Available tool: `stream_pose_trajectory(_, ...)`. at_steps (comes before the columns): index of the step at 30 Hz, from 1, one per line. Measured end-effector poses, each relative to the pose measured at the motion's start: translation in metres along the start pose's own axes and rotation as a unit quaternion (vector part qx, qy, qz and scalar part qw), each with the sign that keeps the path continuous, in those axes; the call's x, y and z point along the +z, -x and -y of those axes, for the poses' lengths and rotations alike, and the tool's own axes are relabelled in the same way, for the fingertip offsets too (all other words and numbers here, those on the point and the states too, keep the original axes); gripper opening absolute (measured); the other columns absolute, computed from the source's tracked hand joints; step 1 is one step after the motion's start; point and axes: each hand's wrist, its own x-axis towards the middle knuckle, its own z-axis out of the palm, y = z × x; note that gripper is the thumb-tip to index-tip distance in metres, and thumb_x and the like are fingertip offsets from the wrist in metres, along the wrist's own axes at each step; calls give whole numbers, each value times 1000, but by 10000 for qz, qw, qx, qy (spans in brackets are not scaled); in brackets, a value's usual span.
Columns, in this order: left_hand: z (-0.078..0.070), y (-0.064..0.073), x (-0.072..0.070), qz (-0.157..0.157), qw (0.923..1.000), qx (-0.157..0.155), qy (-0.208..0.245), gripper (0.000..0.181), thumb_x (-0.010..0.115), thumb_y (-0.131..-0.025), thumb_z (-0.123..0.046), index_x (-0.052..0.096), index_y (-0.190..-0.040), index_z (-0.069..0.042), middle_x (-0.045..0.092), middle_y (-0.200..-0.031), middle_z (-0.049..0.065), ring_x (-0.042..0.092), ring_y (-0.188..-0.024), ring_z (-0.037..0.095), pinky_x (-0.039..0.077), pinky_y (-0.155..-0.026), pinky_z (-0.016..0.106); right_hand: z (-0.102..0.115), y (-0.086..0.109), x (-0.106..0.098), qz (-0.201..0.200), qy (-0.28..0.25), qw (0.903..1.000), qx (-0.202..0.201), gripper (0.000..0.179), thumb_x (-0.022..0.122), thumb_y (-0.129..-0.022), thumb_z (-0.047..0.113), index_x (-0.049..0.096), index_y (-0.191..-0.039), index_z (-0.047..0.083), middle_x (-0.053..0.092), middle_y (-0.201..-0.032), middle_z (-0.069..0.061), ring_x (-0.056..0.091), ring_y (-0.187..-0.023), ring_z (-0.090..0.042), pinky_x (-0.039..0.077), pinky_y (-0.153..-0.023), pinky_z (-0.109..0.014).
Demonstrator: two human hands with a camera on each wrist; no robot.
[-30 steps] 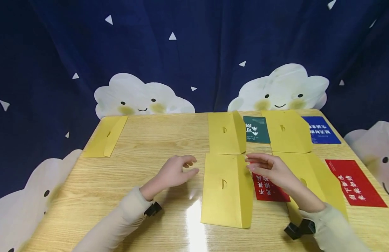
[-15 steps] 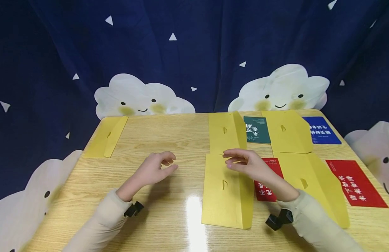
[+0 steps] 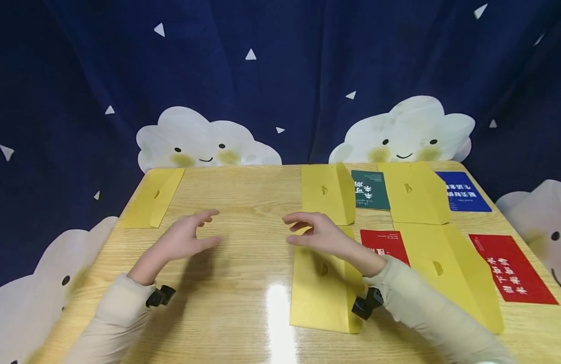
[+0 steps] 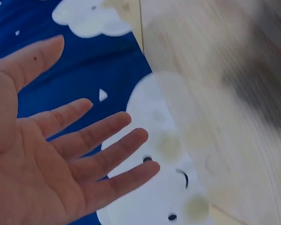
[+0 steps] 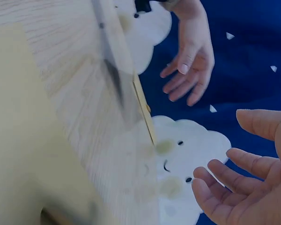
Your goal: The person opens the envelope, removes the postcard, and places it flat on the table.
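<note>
My left hand (image 3: 185,236) is raised over the wooden table (image 3: 244,283), fingers extended and holding nothing. Its spread palm fills the left of the left wrist view. Nearest to it lies a closed yellow envelope (image 3: 148,199) at the table's far left. My right hand (image 3: 318,233) hovers above a yellow envelope (image 3: 317,303) with its flap unfolded, its fingers loosely bent around nothing. Behind that lies another yellow envelope (image 3: 320,194). A red card (image 3: 389,241), printed with white characters, is partly hidden by the right forearm.
Further right lie two more yellow envelopes, one at the back (image 3: 414,194) and one in front (image 3: 449,278). Beside them are a green card (image 3: 370,189), a blue card (image 3: 467,192) and a second red card (image 3: 512,268). A dark blue curtain (image 3: 298,65) with clouds hangs behind the table.
Both hands have moved left: the left one toward the closed envelope, the right one from beside the red card to above the front middle envelope. The envelopes and cards have stayed put.
</note>
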Motion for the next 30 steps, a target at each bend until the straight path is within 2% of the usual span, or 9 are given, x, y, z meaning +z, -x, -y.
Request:
stream_pose_trajectory(3, 10, 5, -9, 47, 9998, -172, -81, 68, 68, -81, -34, 42, -133, 1, 52, -121, 26, 50, -107, 44, 42, -83, 52, 4, -14, 11, 161, 102, 9998, -49, 46, 66, -83, 14, 53, -124, -2, 54, -123, -17, 55, -105, -30, 47, -83, -34)
stream_pose_trajectory(9, 32, 13, -22, 60, 9986, -461, -235, 72, 68, -80, -36, 39, -134, 4, 49, -121, 32, 50, -103, 50, 43, -79, 55, 8, -39, 28, 244, 282, 9993, -72, 50, 66, -83, 15, 51, -127, 0, 53, -125, -17, 55, -106, -29, 47, -84, -38)
stream_pose_trajectory(13, 47, 18, -31, 102, 9963, -815, -238, 75, 67, -81, -38, 36, -135, 4, 45, -123, 35, 47, -105, 52, 42, -79, 57, 12, -55, 38, 260, 481, 9985, -66, 50, 67, -83, 17, 51, -128, 1, 53, -126, -15, 55, -105, -27, 47, -83, -32)
stream_pose_trajectory(16, 59, 19, -36, 93, 9923, -1150, -447, 78, 66, -81, -39, 34, -136, 6, 43, -125, 36, 45, -107, 52, 41, -80, 58, 13, -66, 43, 255, 612, 9978, -18, 50, 66, -83, 19, 52, -128, 3, 53, -126, -13, 55, -106, -25, 47, -82, -27)
stream_pose_trajectory(22, 93, 22, -43, 81, 9792, -1812, -906, 79, 61, -83, -39, 29, -135, 10, 38, -127, 38, 40, -109, 54, 38, -80, 61, 3, -91, 57, 301, 956, 9950, 28, 50, 66, -84, 22, 52, -128, 3, 53, -127, -12, 55, -106, -26, 44, -88, -31)
stream_pose_trajectory(25, 110, 23, -46, 16, 9751, -2013, -929, 78, 60, -84, -37, 27, -136, 11, 34, -128, 40, 36, -111, 56, 36, -82, 63, -6, -102, 65, 356, 1116, 9931, 33, 52, 66, -84, 24, 51, -129, 2, 52, -128, -11, 55, -107, -27, 42, -90, -31)
stream_pose_trajectory(30, 129, 20, -50, -117, 9729, -2209, -678, 80, 61, -83, -34, 23, -136, 13, 28, -130, 42, 28, -115, 58, 29, -88, 65, -17, -120, 78, 505, 1212, 9913, 69, 57, 67, -82, 25, 48, -130, 0, 51, -129, -12, 54, -109, -30, 43, -89, -31)
